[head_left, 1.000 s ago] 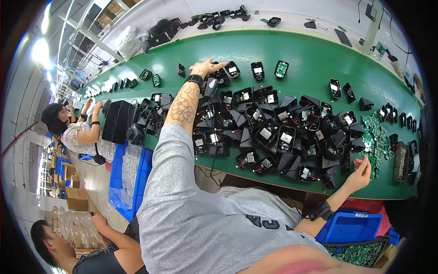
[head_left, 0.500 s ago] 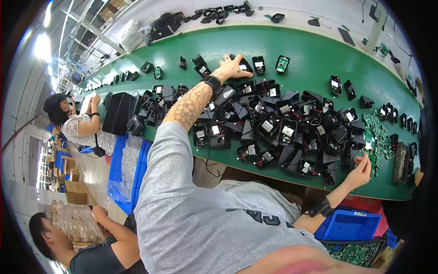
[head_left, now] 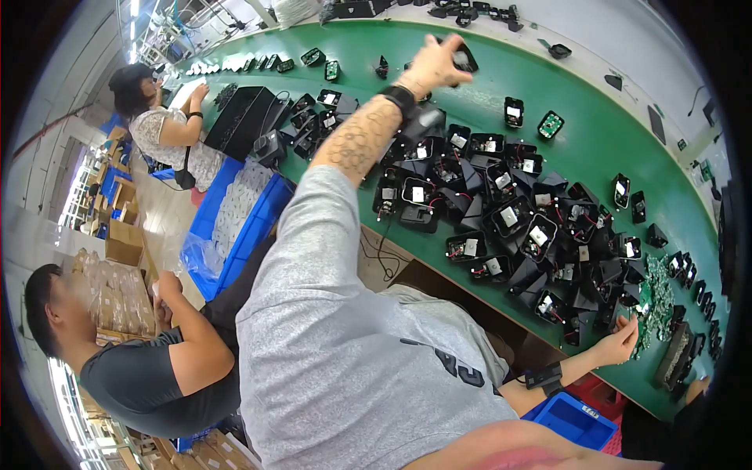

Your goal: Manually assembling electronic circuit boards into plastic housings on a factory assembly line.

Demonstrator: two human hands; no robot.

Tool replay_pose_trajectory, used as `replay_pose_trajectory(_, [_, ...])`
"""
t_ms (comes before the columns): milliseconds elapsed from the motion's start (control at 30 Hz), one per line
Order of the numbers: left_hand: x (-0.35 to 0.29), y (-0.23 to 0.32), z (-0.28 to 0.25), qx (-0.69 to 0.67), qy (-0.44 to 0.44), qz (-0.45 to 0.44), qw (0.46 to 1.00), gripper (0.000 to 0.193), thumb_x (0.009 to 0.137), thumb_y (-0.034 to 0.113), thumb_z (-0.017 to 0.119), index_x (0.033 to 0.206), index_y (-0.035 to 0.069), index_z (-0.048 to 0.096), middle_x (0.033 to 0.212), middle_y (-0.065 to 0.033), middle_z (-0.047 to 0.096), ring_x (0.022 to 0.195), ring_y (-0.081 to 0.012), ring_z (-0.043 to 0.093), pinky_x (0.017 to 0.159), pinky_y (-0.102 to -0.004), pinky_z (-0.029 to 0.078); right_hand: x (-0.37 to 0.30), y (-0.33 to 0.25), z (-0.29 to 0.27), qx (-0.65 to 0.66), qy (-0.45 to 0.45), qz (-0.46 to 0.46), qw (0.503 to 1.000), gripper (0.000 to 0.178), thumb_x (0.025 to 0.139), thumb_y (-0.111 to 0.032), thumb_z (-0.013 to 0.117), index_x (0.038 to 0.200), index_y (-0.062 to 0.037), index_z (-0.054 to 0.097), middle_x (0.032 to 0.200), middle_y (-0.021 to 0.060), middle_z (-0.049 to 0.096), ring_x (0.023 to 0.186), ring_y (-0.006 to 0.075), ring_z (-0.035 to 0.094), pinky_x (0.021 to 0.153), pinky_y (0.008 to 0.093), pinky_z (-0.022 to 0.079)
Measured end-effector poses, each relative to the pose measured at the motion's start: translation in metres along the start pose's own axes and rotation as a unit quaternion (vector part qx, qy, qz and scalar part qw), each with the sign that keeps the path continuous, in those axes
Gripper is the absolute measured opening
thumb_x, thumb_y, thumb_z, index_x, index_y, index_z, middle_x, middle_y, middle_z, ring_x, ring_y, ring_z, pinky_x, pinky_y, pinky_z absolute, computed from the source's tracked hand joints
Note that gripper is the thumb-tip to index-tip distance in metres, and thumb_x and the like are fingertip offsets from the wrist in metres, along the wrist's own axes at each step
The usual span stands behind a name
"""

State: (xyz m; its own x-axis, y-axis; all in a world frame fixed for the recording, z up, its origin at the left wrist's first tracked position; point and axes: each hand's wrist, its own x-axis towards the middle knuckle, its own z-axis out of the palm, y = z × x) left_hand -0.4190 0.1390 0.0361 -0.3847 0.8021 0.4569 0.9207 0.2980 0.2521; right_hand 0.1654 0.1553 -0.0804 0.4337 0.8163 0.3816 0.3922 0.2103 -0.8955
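Dozens of small black plastic housings with open tops, white parts and red wires inside (head_left: 509, 219) lie in a loose heap on the long green counter (head_left: 595, 141), and this heap fills the middle of the counter in front of the person. Beyond it, toward the far edge, a few of the same housings stand alone and well apart from one another (for example one at (head_left: 514, 111) and one with a green board inside at (head_left: 551, 124)).

The left hand (head_left: 433, 63) is stretched far out over the counter, and its fingers are closed around one black housing (head_left: 465, 56) near the far edge; only a part of that housing shows behind the fingers. The right hand (head_left: 623, 341) rests at the near edge of the counter with the fingers loosely spread and holds nothing; it lies just beside a pile of small green circuit boards (head_left: 654, 301).

As a judgement from how things lie: only a handful of housings are set out singly, while the large heap is not yet sorted, so most of the work remains.

A blue plastic crate (head_left: 576, 419) stands below the counter near the right forearm. Two other people (head_left: 160, 129) (head_left: 149, 368) work to the left.
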Motion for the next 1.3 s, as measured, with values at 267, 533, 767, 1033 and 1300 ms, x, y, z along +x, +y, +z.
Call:
replay_pose_trajectory(267, [-0.059, -0.198, -0.113, 0.114, -0.113, -0.081, 0.984, 0.078, 0.061, 0.047, 0.077, 0.126, 0.016, 0.047, 0.107, -0.0324, 0.054, 0.106, -0.0447, 0.051, 0.092, -0.0462, 0.045, 0.006, 0.003, -0.001, -0.034, -0.007, 0.013, 0.999, 0.028, 0.092, -0.027, 0.056, 0.099, -0.0034, 0.070, 0.079, 0.0047, 0.067, 0.072, 0.0114, 0.061, 0.066, 0.0240, 0.050])
replay_pose_trajectory(533, [-0.152, -0.246, -0.130, 0.130, -0.136, -0.263, 0.946, 0.087, 0.060, 0.056, 0.076, 0.132, 0.019, 0.042, 0.119, -0.0331, 0.049, 0.115, -0.0437, 0.047, 0.097, -0.0439, 0.041, 0.007, 0.003, 0.003, -0.048, -0.021, 0.010, 0.999, 0.029, 0.092, -0.027, 0.055, 0.100, -0.0039, 0.070, 0.080, 0.0044, 0.067, 0.073, 0.0111, 0.061, 0.066, 0.0232, 0.046])
replay_pose_trajectory(767, [-0.113, -0.250, -0.125, 0.156, -0.143, -0.304, 0.929, 0.102, 0.070, 0.077, 0.052, 0.143, 0.010, 0.028, 0.128, -0.0333, 0.045, 0.120, -0.0436, 0.046, 0.101, -0.0456, 0.037, 0.007, 0.002, 0.003, -0.059, -0.020, -0.002, 0.998, 0.029, 0.092, -0.028, 0.055, 0.099, -0.0047, 0.070, 0.079, 0.0030, 0.067, 0.071, 0.0104, 0.060, 0.065, 0.0228, 0.046])
replay_pose_trajectory(1033, [0.003, -0.180, -0.026, 0.033, -0.155, -0.212, 0.964, 0.107, 0.062, 0.083, 0.054, 0.145, 0.022, 0.026, 0.143, -0.0306, 0.026, 0.133, -0.0458, 0.025, 0.105, -0.0567, 0.026, 0.011, 0.014, -0.007, -0.069, -0.020, 0.001, 0.997, 0.030, 0.093, -0.029, 0.054, 0.101, -0.0044, 0.069, 0.078, 0.0030, 0.066, 0.070, 0.0100, 0.059, 0.065, 0.0236, 0.047])
replay_pose_trajectory(1300, [0.033, -0.190, 0.026, -0.107, -0.298, -0.232, 0.920, 0.093, 0.066, 0.084, 0.046, 0.138, 0.027, 0.042, 0.146, -0.0130, 0.033, 0.138, -0.0345, 0.019, 0.110, -0.0518, 0.019, 0.012, 0.018, 0.002, -0.011, -0.019, 0.006, 1.000, 0.029, 0.092, -0.028, 0.056, 0.098, -0.0038, 0.070, 0.073, 0.0020, 0.062, 0.066, 0.0090, 0.055, 0.059, 0.0223, 0.042])
